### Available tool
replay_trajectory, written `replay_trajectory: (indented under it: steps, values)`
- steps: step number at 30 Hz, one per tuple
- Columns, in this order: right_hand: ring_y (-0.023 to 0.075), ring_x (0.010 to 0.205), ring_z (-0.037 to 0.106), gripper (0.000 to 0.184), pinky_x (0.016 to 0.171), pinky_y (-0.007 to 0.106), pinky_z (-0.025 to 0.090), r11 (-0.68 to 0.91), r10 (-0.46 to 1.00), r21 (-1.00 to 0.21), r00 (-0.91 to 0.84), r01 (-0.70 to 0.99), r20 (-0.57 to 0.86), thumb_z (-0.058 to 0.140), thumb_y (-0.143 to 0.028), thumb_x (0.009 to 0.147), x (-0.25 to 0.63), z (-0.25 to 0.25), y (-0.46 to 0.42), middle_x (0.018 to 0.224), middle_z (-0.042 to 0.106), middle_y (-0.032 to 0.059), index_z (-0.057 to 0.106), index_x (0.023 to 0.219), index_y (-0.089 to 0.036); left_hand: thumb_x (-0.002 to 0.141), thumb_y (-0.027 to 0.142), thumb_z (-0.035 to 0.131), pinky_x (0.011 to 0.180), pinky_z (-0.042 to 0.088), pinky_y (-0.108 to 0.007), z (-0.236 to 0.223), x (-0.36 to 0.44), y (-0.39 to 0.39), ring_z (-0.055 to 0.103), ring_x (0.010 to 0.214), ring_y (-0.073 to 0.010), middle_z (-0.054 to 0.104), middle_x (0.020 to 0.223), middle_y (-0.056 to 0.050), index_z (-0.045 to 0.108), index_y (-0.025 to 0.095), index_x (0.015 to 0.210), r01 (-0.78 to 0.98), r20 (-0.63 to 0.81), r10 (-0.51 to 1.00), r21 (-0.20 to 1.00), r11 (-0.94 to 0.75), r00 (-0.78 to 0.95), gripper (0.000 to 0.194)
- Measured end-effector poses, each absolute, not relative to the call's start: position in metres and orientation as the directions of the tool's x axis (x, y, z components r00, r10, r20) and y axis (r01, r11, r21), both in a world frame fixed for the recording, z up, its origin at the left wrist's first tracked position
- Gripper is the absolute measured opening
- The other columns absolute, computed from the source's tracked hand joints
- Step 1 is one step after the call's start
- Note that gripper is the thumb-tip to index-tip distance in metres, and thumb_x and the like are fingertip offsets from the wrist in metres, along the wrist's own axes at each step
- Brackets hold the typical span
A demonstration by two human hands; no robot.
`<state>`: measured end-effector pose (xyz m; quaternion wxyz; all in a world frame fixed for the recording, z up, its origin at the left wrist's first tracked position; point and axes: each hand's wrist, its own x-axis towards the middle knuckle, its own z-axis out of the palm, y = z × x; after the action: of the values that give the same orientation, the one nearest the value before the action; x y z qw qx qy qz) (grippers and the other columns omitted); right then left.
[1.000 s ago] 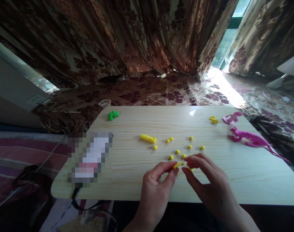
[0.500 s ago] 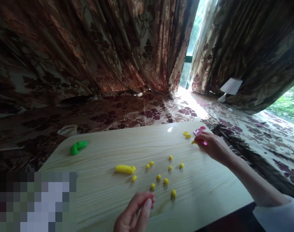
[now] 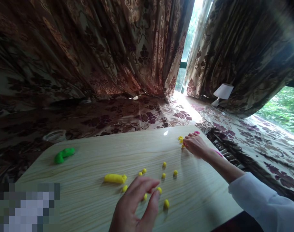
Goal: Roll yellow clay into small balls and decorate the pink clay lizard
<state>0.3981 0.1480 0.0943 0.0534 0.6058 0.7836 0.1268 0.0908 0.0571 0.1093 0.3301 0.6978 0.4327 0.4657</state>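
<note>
My left hand [image 3: 139, 206] reaches in from the bottom, thumb and forefinger parted. A small yellow clay ball [image 3: 159, 190] shows at their tips, seemingly still on the table [image 3: 89, 206]. Several similar balls lie scattered around, one [image 3: 166, 203] to the right of the thumb. At the far right corner, my right hand [image 3: 194, 144] is closed, with a yellow clay piece [image 3: 183, 146] at its fingertips. Flattened yellow bits [image 3: 180, 138] lie just beyond it. Pink clay [image 3: 196, 132] is partly hidden behind that hand. A thick yellow clay roll [image 3: 115, 178] rests left of the balls.
A bent lump of green clay [image 3: 64, 155] lies at the table's far left. Behind it, off the table, is a clear container [image 3: 54, 136]. A white lamp [image 3: 223, 91] stands on the patterned cloth [image 3: 149, 117] near the window. Blurred blocks cover the lower left corner.
My left hand has moved up among the balls, and its fingers have parted. My right hand has shifted left toward the yellow bits. The view has turned slightly right.
</note>
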Motion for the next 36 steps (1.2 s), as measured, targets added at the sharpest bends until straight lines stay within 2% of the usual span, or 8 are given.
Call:
replay_trajectory:
  steps: [2, 6, 13, 19, 22, 27, 33, 36]
  values:
    - [0.0192, 0.079, 0.052, 0.014, 0.071, 0.029, 0.028, 0.241, 0.962, 0.272, -0.266, 0.932, 0.059, 0.053, -0.019, 0.083, 0.398, 0.094, 0.149, 0.078, 0.066, 0.0075, 0.063, 0.074, -0.015, 0.081, 0.022, 0.053, 0.082, 0.047, -0.027, 0.127, 0.114, 0.082, 0.059, 0.089, -0.0166, 0.064, 0.093, -0.001, 0.065, 0.025, 0.092, 0.367, 0.435, 0.828, 0.750, -0.551, 0.354, 0.017]
    - [0.0198, 0.080, 0.052, 0.013, 0.070, 0.030, 0.027, 0.247, 0.960, 0.276, -0.273, 0.929, 0.059, 0.053, -0.018, 0.083, 0.397, 0.093, 0.151, 0.077, 0.066, 0.0084, 0.062, 0.075, -0.014, 0.084, 0.023, 0.049, 0.086, 0.043, -0.032, 0.132, 0.177, 0.137, 0.056, 0.094, -0.0182, 0.062, 0.097, -0.003, 0.064, 0.023, 0.100, 0.593, 0.348, 0.779, 0.508, -0.625, 0.522, 0.022]
    - [0.0190, 0.079, 0.052, 0.012, 0.072, 0.030, 0.026, 0.254, 0.957, 0.259, -0.281, 0.932, 0.074, 0.052, -0.018, 0.083, 0.407, 0.093, 0.151, 0.077, 0.066, 0.0069, 0.062, 0.077, -0.015, 0.083, 0.027, 0.055, 0.084, 0.044, -0.038, 0.076, 0.263, 0.188, 0.057, 0.095, -0.0212, 0.063, 0.098, -0.007, 0.065, 0.018, 0.093, 0.682, 0.207, 0.780, 0.389, -0.619, 0.590, 0.016]
    - [0.0176, 0.078, 0.052, 0.011, 0.072, 0.030, 0.026, 0.255, 0.958, 0.234, -0.278, 0.938, 0.068, 0.053, -0.019, 0.083, 0.414, 0.091, 0.153, 0.077, 0.066, 0.0044, 0.063, 0.077, -0.017, 0.087, 0.030, 0.051, 0.081, 0.049, -0.041, 0.048, 0.286, 0.199, 0.057, 0.096, -0.0197, 0.056, 0.114, -0.008, 0.053, 0.017, 0.112, 0.695, 0.164, 0.767, 0.338, -0.635, 0.620, 0.029]
    - [0.0182, 0.078, 0.053, 0.010, 0.072, 0.030, 0.026, 0.241, 0.962, 0.230, -0.264, 0.943, 0.072, 0.054, -0.020, 0.083, 0.414, 0.093, 0.152, 0.078, 0.066, 0.0047, 0.063, 0.080, -0.018, 0.087, 0.031, 0.051, 0.082, 0.047, -0.041, 0.043, 0.288, 0.200, 0.057, 0.095, -0.0193, 0.058, 0.109, -0.007, 0.056, 0.016, 0.107, 0.690, 0.179, 0.763, 0.338, -0.640, 0.621, 0.025]
    - [0.0204, 0.080, 0.053, 0.011, 0.074, 0.033, 0.026, 0.207, 0.970, 0.242, -0.231, 0.948, 0.072, 0.055, -0.020, 0.081, 0.414, 0.094, 0.152, 0.077, 0.065, 0.0072, 0.064, 0.075, -0.016, 0.084, 0.027, 0.053, 0.084, 0.039, -0.037, 0.042, 0.289, 0.197, 0.054, 0.093, -0.0206, 0.062, 0.089, -0.004, 0.062, 0.019, 0.082, 0.680, 0.217, 0.765, 0.359, -0.640, 0.606, 0.012]
    - [0.0211, 0.080, 0.053, 0.012, 0.074, 0.034, 0.028, 0.190, 0.977, 0.250, -0.209, 0.949, 0.051, 0.057, -0.019, 0.080, 0.410, 0.099, 0.156, 0.075, 0.064, 0.0082, 0.065, 0.071, -0.015, 0.082, 0.026, 0.053, 0.083, 0.036, -0.035, 0.044, 0.289, 0.193, 0.052, 0.093, -0.0219, 0.063, 0.090, -0.006, 0.063, 0.021, 0.079, 0.674, 0.243, 0.768, 0.374, -0.638, 0.592, 0.012]
    - [0.0228, 0.088, 0.051, 0.012, 0.078, 0.035, 0.028, 0.167, 0.977, 0.245, -0.194, 0.955, 0.089, 0.054, -0.021, 0.083, 0.406, 0.111, 0.140, 0.085, 0.063, 0.0091, 0.064, 0.081, -0.016, 0.082, 0.024, 0.053, 0.083, 0.036, -0.035, 0.045, 0.288, 0.192, 0.053, 0.093, -0.0215, 0.063, 0.090, -0.005, 0.063, 0.021, 0.079, 0.672, 0.239, 0.768, 0.379, -0.637, 0.594, 0.011]
